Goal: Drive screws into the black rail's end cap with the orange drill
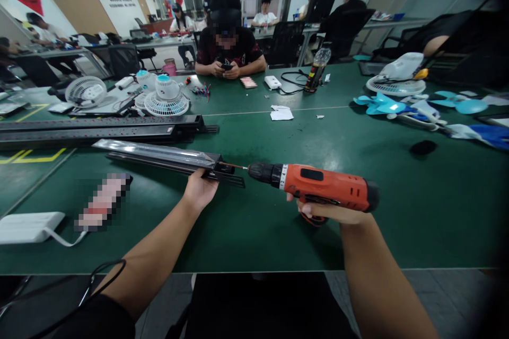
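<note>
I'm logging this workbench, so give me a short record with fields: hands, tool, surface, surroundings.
Left hand: grips a long dark part by its right end
Right hand: holds an orange drill
Drill bit: points toward that end; contact unclear
Table: green
Left side: white fans, white box with a cable
Right side: blue fan blades
Opposite: a person with a phone

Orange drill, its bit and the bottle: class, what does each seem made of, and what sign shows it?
Orange drill: body probably moulded plastic, satin, from its even colour and soft highlights.
Bit: apparently metal, being slender, straight and brownish with one bright end.
Bottle: likely glossy plastic, its top see-through.
</note>
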Demonstrator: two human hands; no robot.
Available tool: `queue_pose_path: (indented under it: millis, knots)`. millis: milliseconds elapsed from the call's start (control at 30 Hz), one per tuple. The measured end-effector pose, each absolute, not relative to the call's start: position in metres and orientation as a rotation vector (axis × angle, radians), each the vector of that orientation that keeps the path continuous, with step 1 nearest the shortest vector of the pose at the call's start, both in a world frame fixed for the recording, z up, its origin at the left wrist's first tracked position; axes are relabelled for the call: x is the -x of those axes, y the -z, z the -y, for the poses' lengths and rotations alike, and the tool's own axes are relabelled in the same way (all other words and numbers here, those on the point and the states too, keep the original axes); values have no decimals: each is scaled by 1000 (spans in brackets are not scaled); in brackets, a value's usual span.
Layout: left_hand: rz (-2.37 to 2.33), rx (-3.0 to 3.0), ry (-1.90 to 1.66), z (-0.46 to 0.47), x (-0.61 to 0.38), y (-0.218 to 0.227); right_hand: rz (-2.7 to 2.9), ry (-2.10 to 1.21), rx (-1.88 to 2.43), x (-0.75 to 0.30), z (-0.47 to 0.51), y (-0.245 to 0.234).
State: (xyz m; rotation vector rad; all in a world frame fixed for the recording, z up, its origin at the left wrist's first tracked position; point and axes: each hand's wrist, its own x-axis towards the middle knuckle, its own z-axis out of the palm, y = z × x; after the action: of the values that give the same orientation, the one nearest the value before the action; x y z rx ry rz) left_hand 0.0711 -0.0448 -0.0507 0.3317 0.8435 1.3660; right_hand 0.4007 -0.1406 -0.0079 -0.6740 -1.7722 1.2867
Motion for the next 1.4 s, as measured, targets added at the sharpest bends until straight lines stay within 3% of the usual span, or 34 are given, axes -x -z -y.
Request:
queue_pose_path:
  millis: [600, 1400]
  knots:
    - [-829, -356, -1344, 50, -70, 49, 1629, -1575, 412, -406, 132, 24]
    - [-858, -221, -1379, 51, -77, 37, 1689, -1457, 599, -405, 140, 10]
